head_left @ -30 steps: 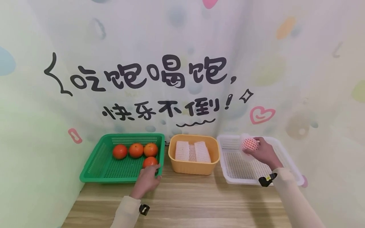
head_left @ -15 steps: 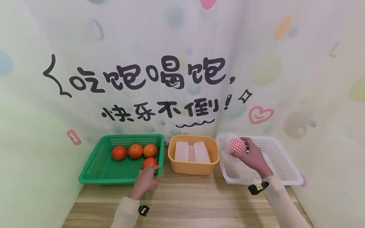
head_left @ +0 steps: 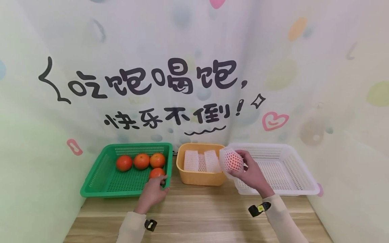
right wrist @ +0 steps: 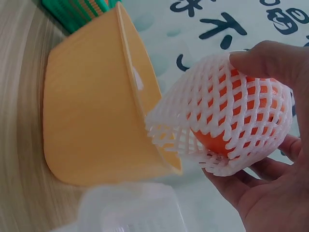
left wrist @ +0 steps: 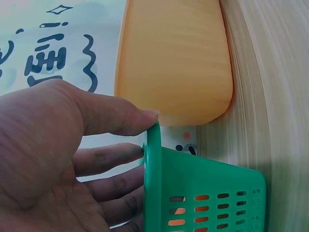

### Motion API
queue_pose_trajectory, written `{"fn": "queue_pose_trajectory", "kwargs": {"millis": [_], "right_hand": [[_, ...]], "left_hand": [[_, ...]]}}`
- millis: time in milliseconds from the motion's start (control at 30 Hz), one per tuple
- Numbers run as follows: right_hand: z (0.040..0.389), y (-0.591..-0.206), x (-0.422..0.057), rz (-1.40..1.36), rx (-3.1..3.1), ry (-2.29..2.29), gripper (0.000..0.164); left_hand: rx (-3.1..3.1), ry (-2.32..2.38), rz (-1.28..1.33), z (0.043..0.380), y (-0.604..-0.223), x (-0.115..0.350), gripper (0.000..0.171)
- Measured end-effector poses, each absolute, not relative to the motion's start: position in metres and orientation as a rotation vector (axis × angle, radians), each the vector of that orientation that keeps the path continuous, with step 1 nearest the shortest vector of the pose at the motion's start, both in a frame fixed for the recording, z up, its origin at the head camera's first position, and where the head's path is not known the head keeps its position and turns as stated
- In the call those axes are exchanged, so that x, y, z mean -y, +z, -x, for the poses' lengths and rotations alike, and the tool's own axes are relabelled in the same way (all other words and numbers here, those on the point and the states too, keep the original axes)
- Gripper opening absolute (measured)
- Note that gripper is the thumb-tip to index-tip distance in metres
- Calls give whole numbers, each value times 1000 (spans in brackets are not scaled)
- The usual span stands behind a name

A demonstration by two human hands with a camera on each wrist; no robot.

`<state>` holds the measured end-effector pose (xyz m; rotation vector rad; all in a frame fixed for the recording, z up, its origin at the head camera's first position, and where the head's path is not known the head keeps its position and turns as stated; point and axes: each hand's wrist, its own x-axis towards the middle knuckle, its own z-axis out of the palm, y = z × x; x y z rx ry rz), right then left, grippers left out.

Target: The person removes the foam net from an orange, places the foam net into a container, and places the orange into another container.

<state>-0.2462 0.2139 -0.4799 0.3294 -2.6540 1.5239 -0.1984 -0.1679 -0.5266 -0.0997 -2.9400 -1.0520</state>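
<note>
My right hand (head_left: 252, 173) holds a red-orange tomato (right wrist: 215, 140) wrapped in a white foam net (right wrist: 207, 92). Thumb and fingers grip it from opposite sides, and the net's loose end points toward the yellow bin (right wrist: 91, 106). In the head view this tomato overlaps the bin's right edge and the white basket's left end. My left hand (head_left: 153, 192) pinches the near right rim of the green basket (left wrist: 153, 179), thumb on top and fingers against the other side. Several bare tomatoes (head_left: 141, 161) sit in that basket, one partly hidden behind the left hand.
Folded white foam nets (head_left: 191, 161) stand in the yellow bin between the two baskets. The white basket (head_left: 304, 168) is at the right. All rest on a wood-grain table (head_left: 194, 216) against a printed curtain (head_left: 182, 33).
My right hand has carried the netted tomato leftward from over the white basket to the yellow bin's right edge. The left hand stays at the green basket's rim. The camera view has shifted slightly.
</note>
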Motion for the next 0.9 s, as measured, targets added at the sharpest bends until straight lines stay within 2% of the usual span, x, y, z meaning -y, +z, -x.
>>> {"fn": "queue_pose_trajectory", "kwargs": {"millis": [533,733,900], "right_hand": [[220,-517,-170,-593,2475,1823,79],[209,-534,-158,-633,2479,1890,78],[204,-552,-150,-705,2427,1919,80]], "left_hand": [[2668,-1131,131,196,-529,147,31],[2566,-1342,215,190,-540,130,41],[2544,-1693,229,184,-550,118,54]]}}
